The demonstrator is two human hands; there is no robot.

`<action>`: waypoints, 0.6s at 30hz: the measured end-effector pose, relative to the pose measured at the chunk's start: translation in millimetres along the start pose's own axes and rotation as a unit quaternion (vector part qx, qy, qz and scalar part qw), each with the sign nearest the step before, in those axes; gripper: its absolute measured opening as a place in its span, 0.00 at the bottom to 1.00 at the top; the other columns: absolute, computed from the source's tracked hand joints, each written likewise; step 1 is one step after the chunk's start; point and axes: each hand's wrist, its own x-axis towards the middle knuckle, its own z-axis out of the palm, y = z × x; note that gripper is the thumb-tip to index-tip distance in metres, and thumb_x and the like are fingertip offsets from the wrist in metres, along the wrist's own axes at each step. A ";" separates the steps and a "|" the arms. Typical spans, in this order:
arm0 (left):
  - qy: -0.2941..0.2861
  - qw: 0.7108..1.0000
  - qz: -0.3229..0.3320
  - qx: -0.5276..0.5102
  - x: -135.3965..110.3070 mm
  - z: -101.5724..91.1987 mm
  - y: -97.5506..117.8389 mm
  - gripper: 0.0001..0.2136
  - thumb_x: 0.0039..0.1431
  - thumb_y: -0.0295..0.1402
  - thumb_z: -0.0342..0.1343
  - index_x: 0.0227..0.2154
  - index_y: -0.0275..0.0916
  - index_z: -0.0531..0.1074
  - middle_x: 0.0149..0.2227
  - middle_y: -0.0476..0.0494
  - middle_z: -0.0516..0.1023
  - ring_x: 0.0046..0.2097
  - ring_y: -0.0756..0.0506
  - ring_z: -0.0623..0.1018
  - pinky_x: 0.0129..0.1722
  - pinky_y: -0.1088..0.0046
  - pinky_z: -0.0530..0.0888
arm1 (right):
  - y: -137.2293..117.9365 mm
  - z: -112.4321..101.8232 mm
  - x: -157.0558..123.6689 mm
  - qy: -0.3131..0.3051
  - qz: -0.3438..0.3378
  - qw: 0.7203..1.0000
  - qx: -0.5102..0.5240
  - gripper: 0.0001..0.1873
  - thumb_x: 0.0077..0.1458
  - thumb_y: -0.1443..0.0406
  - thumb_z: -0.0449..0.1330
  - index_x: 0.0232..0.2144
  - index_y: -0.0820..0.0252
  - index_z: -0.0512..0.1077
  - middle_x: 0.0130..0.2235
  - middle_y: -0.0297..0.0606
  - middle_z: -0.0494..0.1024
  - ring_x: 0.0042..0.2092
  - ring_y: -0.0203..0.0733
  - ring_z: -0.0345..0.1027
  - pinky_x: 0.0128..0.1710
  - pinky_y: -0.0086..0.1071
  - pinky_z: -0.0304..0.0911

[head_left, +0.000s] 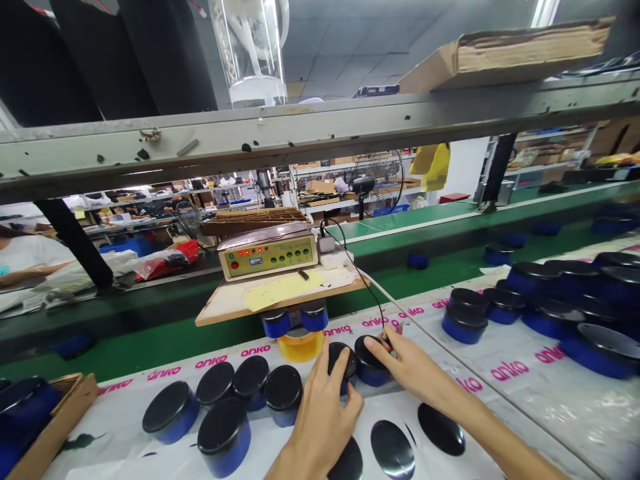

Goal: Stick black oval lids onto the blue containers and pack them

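Note:
My left hand (320, 417) rests its fingers on a round blue unit with a black top (343, 357) near the middle of the bench. My right hand (405, 363) grips the neighbouring blue unit (371, 363) by its black top, right beside a thin cable end. Both units stand upright on the white "anko" printed sheet (505, 370). Several similar blue units (225, 427) stand in a cluster to the left of my left hand. Flat black discs (440, 428) lie on the sheet just below my hands.
A beige tester box with red and green lights (270, 257) sits on a wooden board propped on two blue units over a yellow tape roll (300, 345). Many more blue units (550, 307) fill the right side. A cardboard box (45, 420) stands at left. Another person's arm (30, 273) shows far left.

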 end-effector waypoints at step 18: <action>0.005 0.997 0.040 0.064 0.5 3.3 -4.6 0.26 0.54 0.25 0.44 0.58 0.39 0.60 0.63 0.36 0.55 0.62 0.39 0.60 0.56 0.60 0.66 | -0.5 2.6 0.1 0.013 -0.001 0.999 -0.034 0.19 0.62 0.51 0.42 0.25 0.55 0.53 0.23 0.32 0.69 0.27 0.38 0.64 0.27 0.30 0.52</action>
